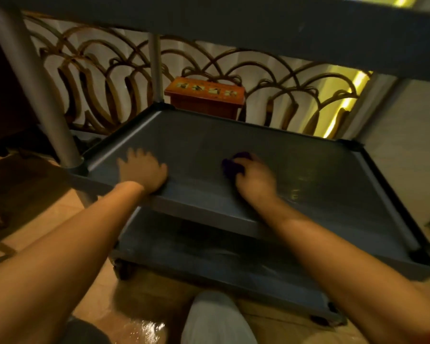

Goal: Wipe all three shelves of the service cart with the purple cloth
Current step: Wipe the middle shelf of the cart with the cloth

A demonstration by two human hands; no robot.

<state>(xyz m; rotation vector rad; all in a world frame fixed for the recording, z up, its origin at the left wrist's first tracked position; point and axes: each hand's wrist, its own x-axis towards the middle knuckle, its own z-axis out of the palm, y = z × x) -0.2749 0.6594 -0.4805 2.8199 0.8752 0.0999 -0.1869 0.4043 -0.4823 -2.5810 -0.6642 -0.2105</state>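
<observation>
Dim room, glossy tiled floor point(139, 328). Bottom shelf point(209, 259) nearest. Middle shelf point(308, 175): left hand point(143, 170) flat, fingers spread; right hand point(255, 178) fingers closed on purple cloth point(230, 165). Risk: wheeled cart rolling under push; far corners missed.

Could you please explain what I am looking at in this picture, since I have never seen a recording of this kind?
There is no machine here: a person wears a camera on the head, so the single picture looks forward and down at their own two bare arms. In front is a grey service cart. The hands are on its middle shelf; the top shelf crosses above and the bottom shelf lies below. The right hand presses a bunched purple cloth onto the shelf. The left hand lies flat, fingers spread, near the front edge. Nothing else lies on that shelf. An orange box stands behind the cart.
</observation>
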